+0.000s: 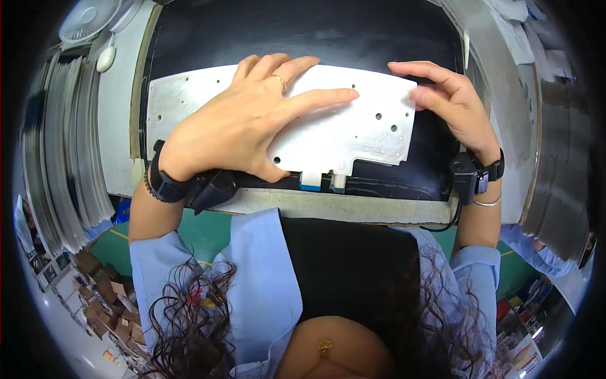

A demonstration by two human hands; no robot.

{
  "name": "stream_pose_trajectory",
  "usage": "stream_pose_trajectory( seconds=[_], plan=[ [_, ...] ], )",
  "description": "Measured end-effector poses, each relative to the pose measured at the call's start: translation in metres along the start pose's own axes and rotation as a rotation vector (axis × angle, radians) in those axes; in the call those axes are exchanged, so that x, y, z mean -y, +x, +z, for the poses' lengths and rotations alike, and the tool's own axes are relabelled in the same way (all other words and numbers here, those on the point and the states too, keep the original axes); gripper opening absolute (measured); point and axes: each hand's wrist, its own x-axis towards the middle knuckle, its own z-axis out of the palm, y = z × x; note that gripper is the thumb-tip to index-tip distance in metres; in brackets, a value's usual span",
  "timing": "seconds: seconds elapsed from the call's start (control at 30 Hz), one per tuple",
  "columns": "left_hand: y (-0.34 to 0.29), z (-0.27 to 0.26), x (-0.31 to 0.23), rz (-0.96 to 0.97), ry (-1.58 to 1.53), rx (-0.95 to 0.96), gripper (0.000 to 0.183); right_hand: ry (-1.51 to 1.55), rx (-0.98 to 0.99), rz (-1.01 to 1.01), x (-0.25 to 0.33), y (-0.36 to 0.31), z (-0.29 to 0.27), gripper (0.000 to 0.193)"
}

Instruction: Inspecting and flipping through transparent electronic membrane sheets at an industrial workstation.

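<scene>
A white flat panel [372, 136] with several small holes and a notched near edge lies on the black work surface. Two short ribbon tails [311, 180] stick out from its near edge, one with a blue end. My left hand [252, 117] rests spread across the panel. Its index finger stretches over the white face, the thumb reaches the near edge, and other fingertips go to the far edge. At the panel's right end is my right hand [451, 104], its thumb touching the corner and its index finger stretched out apart. Its remaining fingers are mostly hidden.
Stacks of thin sheets stand at the left [66, 145] and at the right [555, 164]. A white fan [88, 19] is at the upper left. A pale ledge [328, 208] runs along the near side of the black surface [303, 28].
</scene>
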Motion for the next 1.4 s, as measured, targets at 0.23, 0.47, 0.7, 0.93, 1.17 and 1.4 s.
stream_pose_trajectory(
  seconds=[0.23,0.47,0.7,0.93,1.17,1.4],
  plan=[
    [-0.004,0.003,0.005,-0.019,0.026,0.018,0.110,0.132,-0.074,0.097,-0.004,0.005,0.012,0.035],
    [-0.008,0.015,0.003,-0.121,0.108,-0.120,0.083,0.006,-0.289,0.006,0.005,0.005,0.029,0.020],
    [-0.009,0.020,0.004,-0.160,0.114,-0.163,0.076,0.085,-0.303,0.068,0.011,0.004,0.032,0.017],
    [-0.009,0.019,0.006,-0.185,0.089,-0.210,0.072,-0.036,-0.346,-0.006,0.003,0.006,0.029,0.018],
    [-0.008,0.022,0.008,-0.196,0.113,-0.275,0.073,-0.196,-0.490,-0.132,-0.001,0.014,0.037,0.016],
    [-0.009,0.022,0.009,-0.222,0.097,-0.286,0.073,-0.179,-0.406,-0.043,0.006,0.012,0.034,0.017]
  ],
)
